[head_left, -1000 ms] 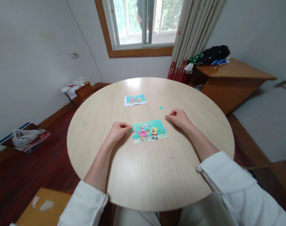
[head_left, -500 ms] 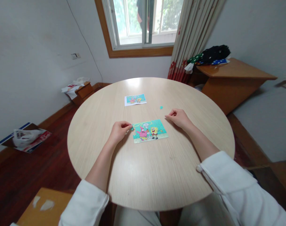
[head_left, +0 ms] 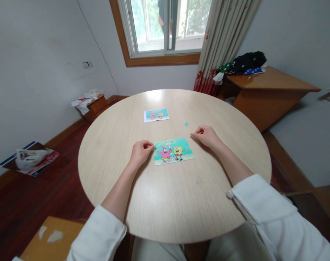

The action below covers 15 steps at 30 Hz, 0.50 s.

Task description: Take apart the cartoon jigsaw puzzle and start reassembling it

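Note:
A jigsaw puzzle (head_left: 174,151) with cartoon figures on a turquoise ground lies flat on the round table (head_left: 165,203). At its upper left edge my left hand (head_left: 142,151) pinches a small turquoise puzzle piece (head_left: 154,148), mostly covered by the fingertips and touching the puzzle's side. My right hand (head_left: 207,136) rests on the table to the upper right of the puzzle, fingers curled together and no object seen in them. Just beyond its fingertips lies a loose turquoise puzzle piece (head_left: 186,124).
Farther back on the table is a paper reference picture (head_left: 156,115) with the same cartoon scene. A wooden desk (head_left: 273,81) bearing dark cloth stands at the right. On the floor at the left, a white plastic bag (head_left: 30,159) lies on flat printed board.
My left hand has shifted slightly right, bringing the small piece against the puzzle's left edge. My right hand, the loose piece and the reference picture stay put.

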### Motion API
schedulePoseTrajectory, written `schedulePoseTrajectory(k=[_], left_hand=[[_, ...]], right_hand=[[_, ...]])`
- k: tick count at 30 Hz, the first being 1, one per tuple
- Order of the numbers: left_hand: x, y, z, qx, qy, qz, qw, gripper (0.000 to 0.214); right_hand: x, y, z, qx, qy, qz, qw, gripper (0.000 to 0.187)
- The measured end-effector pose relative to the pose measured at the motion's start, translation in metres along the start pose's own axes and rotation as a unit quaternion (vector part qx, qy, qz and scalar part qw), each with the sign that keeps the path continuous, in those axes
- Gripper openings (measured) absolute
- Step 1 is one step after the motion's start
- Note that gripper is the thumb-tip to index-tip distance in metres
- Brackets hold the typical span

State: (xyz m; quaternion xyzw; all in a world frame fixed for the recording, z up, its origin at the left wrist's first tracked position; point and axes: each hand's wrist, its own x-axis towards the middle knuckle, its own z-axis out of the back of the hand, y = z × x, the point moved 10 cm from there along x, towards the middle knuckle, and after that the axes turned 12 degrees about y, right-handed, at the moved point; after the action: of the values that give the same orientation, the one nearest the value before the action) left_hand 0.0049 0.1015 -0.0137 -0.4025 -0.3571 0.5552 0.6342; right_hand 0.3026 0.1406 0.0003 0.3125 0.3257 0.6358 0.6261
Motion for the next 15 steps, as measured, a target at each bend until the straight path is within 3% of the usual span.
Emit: schedulePoseTrajectory(k=[15], left_hand=[[-0.0021,-0.0037,-0.0031,0.125,-0.007,0.009,0.992,0.013]], right_hand=[[0.0006,0.0009,-0.0005,-0.015,0.003,0.004,1.000,0.019]])
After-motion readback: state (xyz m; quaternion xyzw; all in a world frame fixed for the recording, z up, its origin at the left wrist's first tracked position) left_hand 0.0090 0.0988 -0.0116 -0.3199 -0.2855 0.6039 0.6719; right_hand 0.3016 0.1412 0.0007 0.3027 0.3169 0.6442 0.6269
